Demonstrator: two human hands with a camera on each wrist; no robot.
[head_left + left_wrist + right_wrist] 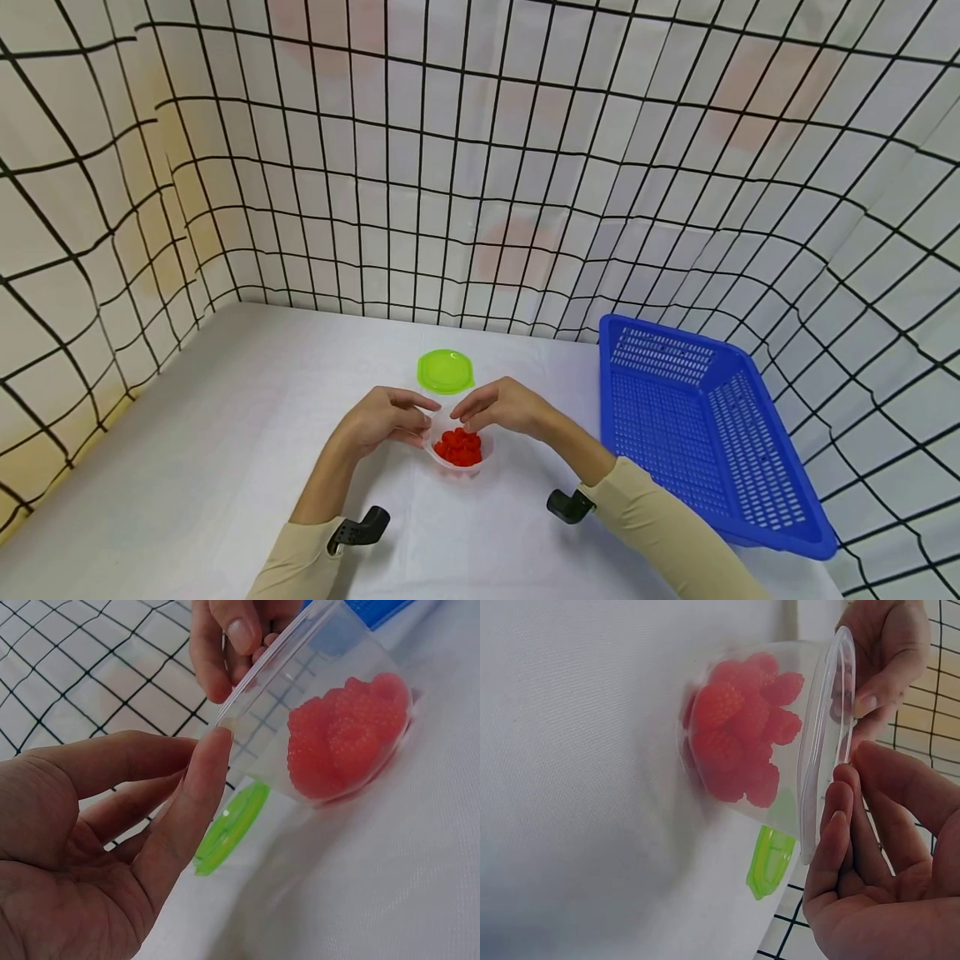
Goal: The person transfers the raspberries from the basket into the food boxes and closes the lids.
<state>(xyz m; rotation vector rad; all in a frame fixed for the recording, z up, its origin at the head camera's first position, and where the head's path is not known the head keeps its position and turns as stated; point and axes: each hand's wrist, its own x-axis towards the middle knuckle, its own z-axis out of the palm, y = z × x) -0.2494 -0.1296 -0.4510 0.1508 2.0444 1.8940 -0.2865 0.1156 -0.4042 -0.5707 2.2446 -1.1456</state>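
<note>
A clear plastic tub (490, 454) with red raspberries (459, 447) in it rests on the white table. My left hand (390, 419) is at its left side, where the thumb and index finger pinch the rim, as the left wrist view shows. Over the far part of the opening is my right hand (510, 406), its fingers loosely bent close to the rim. Nothing shows between those fingers, and their exact contact with the rim is hard to see. Behind the tub lies a bright green lid (446, 372).
A blue plastic basket (611, 392) stands to the right, beside my right forearm. Black wire mesh (450, 167) encloses the back and both sides of the table (225, 433), with white cloth behind it.
</note>
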